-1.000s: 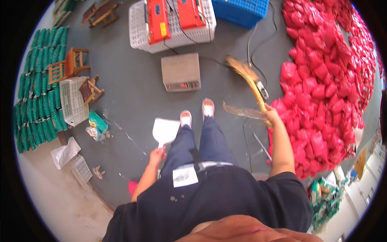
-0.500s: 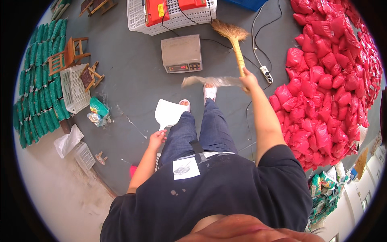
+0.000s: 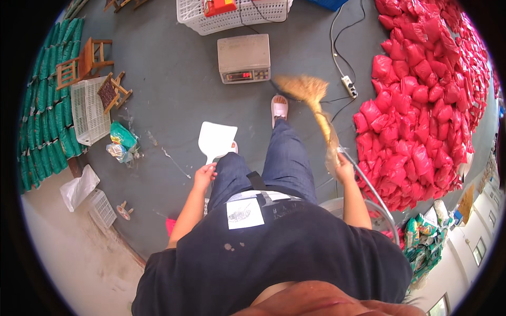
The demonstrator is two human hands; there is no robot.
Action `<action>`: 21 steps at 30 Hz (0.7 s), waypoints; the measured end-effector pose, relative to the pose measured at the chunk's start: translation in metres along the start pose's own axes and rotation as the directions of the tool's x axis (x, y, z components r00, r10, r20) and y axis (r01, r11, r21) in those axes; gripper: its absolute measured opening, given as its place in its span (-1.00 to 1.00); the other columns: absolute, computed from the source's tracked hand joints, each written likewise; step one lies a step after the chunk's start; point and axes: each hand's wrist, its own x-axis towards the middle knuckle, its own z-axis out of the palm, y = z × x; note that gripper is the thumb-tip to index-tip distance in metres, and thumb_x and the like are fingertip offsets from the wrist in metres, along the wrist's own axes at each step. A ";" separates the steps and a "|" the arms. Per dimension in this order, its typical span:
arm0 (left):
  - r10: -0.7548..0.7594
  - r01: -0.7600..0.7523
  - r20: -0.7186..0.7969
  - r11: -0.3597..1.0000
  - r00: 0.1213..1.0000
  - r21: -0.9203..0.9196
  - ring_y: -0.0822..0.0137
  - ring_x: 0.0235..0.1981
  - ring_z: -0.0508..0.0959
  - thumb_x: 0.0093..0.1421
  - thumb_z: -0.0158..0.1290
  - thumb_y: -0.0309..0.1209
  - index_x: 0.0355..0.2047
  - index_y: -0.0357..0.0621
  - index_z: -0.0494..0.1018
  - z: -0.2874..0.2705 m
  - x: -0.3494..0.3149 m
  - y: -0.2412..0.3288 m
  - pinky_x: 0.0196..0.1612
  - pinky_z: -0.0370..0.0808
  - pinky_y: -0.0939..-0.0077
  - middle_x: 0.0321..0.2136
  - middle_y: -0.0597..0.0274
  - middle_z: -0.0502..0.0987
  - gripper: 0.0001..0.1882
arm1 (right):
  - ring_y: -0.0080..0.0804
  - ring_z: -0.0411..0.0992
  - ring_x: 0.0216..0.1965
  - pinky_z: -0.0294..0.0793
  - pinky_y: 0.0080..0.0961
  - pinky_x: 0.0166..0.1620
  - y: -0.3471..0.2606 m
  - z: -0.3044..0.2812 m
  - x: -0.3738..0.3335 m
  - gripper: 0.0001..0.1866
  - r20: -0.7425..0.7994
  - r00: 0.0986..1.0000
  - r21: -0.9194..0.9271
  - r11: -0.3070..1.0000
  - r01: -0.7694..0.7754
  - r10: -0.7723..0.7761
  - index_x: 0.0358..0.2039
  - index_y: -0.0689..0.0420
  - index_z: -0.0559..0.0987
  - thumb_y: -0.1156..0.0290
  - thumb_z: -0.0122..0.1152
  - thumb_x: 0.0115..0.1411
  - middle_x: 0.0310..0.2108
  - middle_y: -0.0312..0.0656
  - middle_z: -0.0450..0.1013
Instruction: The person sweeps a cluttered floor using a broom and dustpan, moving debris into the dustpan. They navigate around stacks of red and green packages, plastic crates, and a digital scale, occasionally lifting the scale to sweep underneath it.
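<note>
My left hand [image 3: 205,175] is closed round the short handle of a white dustpan [image 3: 217,138], held flat in front of my left leg. In my right hand [image 3: 345,169], out to the right of my legs, is a straw broom [image 3: 319,108]. Its bristles point away from me, toward the floor near the scale. A strip of clear plastic [image 3: 331,156] hangs at the broom's handle by the same hand. Beyond my feet stands a digital scale [image 3: 244,55] with a bare, light top and a lit red display.
Red packets [image 3: 416,121] are heaped on the right; a power strip [image 3: 348,86] and cables lie beside them. A curved metal tube [image 3: 375,195] and a clear tub [image 3: 332,206] are near my right arm. A white crate [image 3: 192,18], wooden stools [image 3: 87,60] and green packets [image 3: 50,113] stand around.
My right hand has come back toward me with the broom and the plastic strip. The tube and tub have come into view. My feet have moved; the dustpan stays in my left hand.
</note>
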 end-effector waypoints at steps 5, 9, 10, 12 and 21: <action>0.090 -0.100 0.083 0.987 0.992 0.126 0.53 -0.49 0.39 0.11 -0.16 -0.40 -0.23 -0.13 0.40 -0.075 0.008 -0.037 -0.45 0.33 0.69 -0.41 0.32 0.41 -0.77 | -0.51 0.29 -0.71 0.28 -0.55 -0.74 -0.044 0.065 0.005 -0.45 -0.032 0.978 0.658 0.741 -0.133 0.204 0.04 -0.02 0.16 0.49 -0.02 -0.02 -0.49 -0.23 0.38; 0.177 -0.182 0.046 0.968 0.983 0.173 0.55 -0.55 0.40 0.09 -0.13 -0.42 -0.26 -0.10 0.42 -0.160 0.003 -0.086 -0.52 0.32 0.74 -0.46 0.34 0.42 -0.78 | -0.45 0.26 -0.79 0.25 -0.54 -0.79 -0.059 0.131 0.001 -0.54 -0.025 0.947 0.879 0.459 -0.132 0.320 -0.03 -0.06 0.22 0.47 -0.05 0.01 -0.64 -0.21 0.33; 0.181 -0.183 0.033 0.964 0.983 0.194 0.55 -0.56 0.41 0.09 -0.13 -0.42 -0.26 -0.09 0.42 -0.183 -0.007 -0.104 -0.53 0.32 0.74 -0.46 0.34 0.42 -0.79 | -0.44 0.26 -0.80 0.25 -0.53 -0.79 -0.067 0.145 -0.013 -0.56 -0.011 0.935 0.898 0.415 -0.147 0.355 -0.04 -0.07 0.22 0.47 -0.05 0.01 -0.66 -0.21 0.31; 0.139 -0.132 -0.044 0.981 0.989 0.141 0.56 -0.57 0.41 0.09 -0.12 -0.41 -0.26 -0.09 0.42 -0.232 -0.012 -0.148 -0.56 0.32 0.74 -0.48 0.34 0.41 -0.79 | -0.42 0.25 -0.81 0.26 -0.53 -0.79 -0.088 0.174 -0.042 -0.59 0.015 0.905 0.931 0.324 -0.167 0.424 -0.07 -0.07 0.24 0.46 -0.05 0.02 -0.70 -0.21 0.29; -0.035 0.020 -0.202 0.997 0.979 -0.073 0.53 -0.78 0.31 0.05 -0.03 -0.29 -0.62 -0.07 0.33 -0.295 -0.029 -0.230 -0.78 0.20 0.68 -0.77 0.38 0.32 -0.81 | -0.39 0.20 -0.81 0.19 -0.48 -0.81 -0.100 0.232 -0.019 -0.85 0.239 0.792 0.969 -0.083 -0.233 0.562 -0.49 0.22 0.26 0.43 -0.02 -0.03 -0.75 -0.16 0.21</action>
